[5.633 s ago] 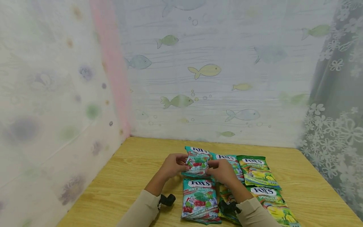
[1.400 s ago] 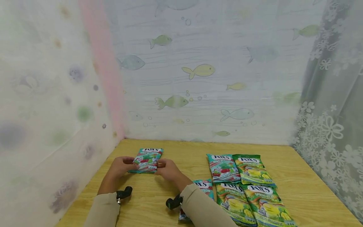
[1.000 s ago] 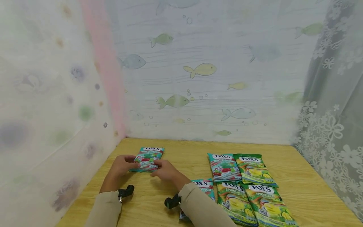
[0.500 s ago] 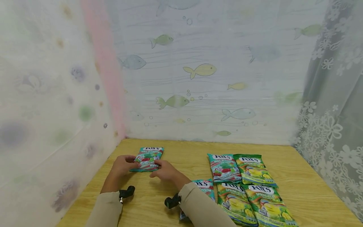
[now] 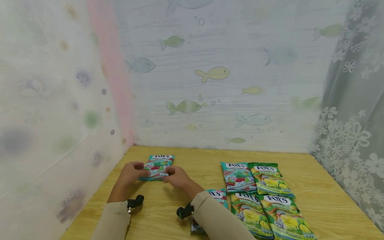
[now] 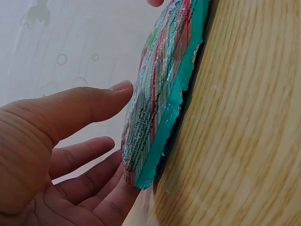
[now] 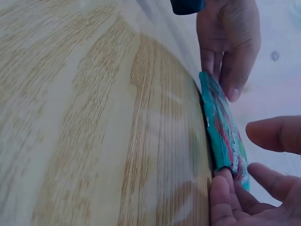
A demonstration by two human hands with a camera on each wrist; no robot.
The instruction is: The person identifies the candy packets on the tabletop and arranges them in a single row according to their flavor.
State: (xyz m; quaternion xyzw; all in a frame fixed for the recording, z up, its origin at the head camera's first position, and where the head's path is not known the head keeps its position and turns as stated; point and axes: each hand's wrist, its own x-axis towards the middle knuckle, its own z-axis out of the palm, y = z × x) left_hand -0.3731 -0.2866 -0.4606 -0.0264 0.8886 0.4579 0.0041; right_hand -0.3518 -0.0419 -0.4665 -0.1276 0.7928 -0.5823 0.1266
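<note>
A teal Mint Blossom candy bag point(image 5: 158, 167) lies face up at the back left of the table. My left hand point(image 5: 130, 174) holds its left side, the thumb over the edge and the fingers along the end. In the left wrist view the bag's sealed teal edge point(image 6: 164, 125) lies along the wood. My right hand point(image 5: 179, 177) is at the opposite side. In the right wrist view, its fingertips point(image 7: 225, 176) touch the bag's end while the thumb point(image 7: 273, 133) stands apart from it.
Another Mint Blossom bag point(image 5: 238, 177) and several green-yellow Spring Tea bags point(image 5: 268, 179) lie in rows at the right. One more teal bag point(image 5: 220, 196) is partly under my right sleeve point(image 5: 217, 213). Patterned sheets point(image 5: 192, 83) hang behind the wooden table point(image 5: 195, 163).
Since the earliest frame, both hands have carried the Mint Blossom bag left from above the rows to the back left of the table. Lately the bag stays put; my right fingers shift slightly.
</note>
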